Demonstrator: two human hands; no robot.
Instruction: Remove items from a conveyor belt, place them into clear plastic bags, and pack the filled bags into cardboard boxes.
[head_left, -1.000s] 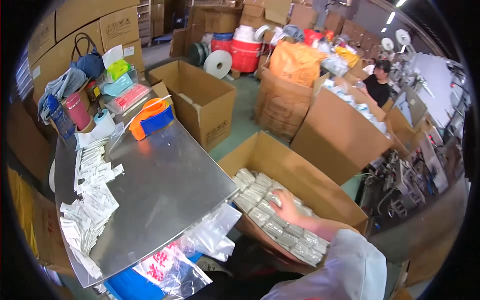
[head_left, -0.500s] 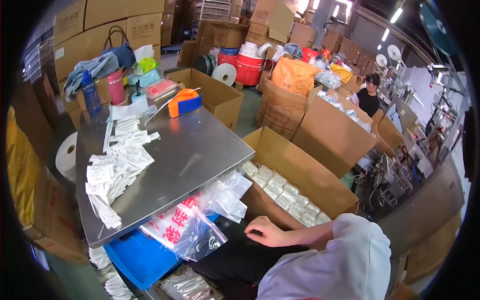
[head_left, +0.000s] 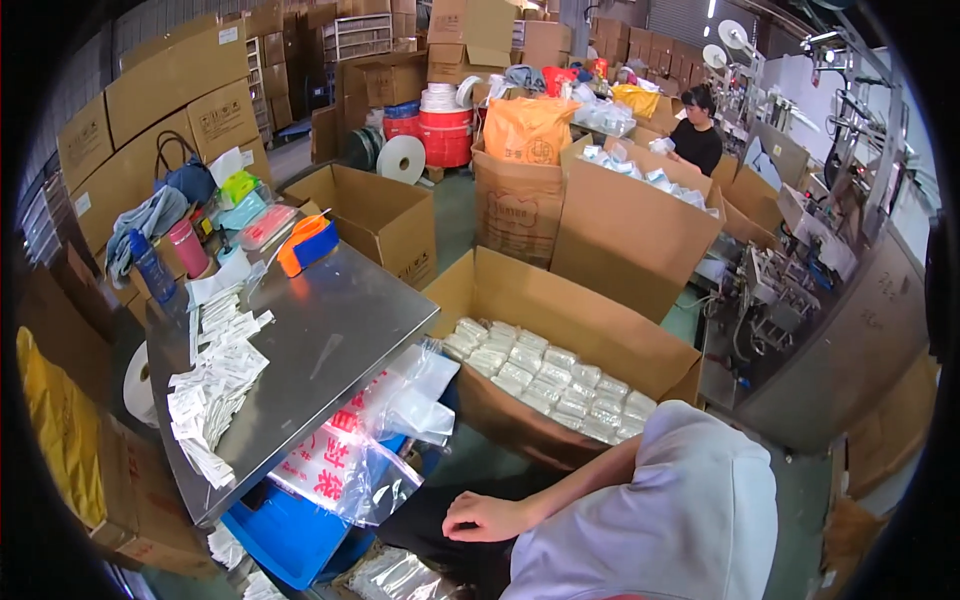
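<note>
My right hand point(head_left: 485, 518) rests on the dark trousers of my thigh, its fingers loosely curled with nothing visible in them. My left hand is out of view. Just beyond the right hand lie clear plastic bags with red print point(head_left: 345, 455), hanging at the table's edge over a blue bin point(head_left: 285, 530). A clear plastic package point(head_left: 400, 575) sits low, near my leg. To the right of the table stands an open carton point(head_left: 560, 420) with rows of clear-wrapped white packs point(head_left: 550, 375) inside.
The metal table point(head_left: 330, 330) bears a heap of white paper slips point(head_left: 215, 390) and an orange-and-blue tape dispenser point(head_left: 308, 245). Another open carton point(head_left: 375, 215) stands behind it. A co-worker in black point(head_left: 697, 140) sits beyond a large carton point(head_left: 630, 240), near machines point(head_left: 775, 300) at right.
My view has swung to the right, so the table sits further left and more of the packed carton shows. My right hand stays on the thigh, loosely curled.
</note>
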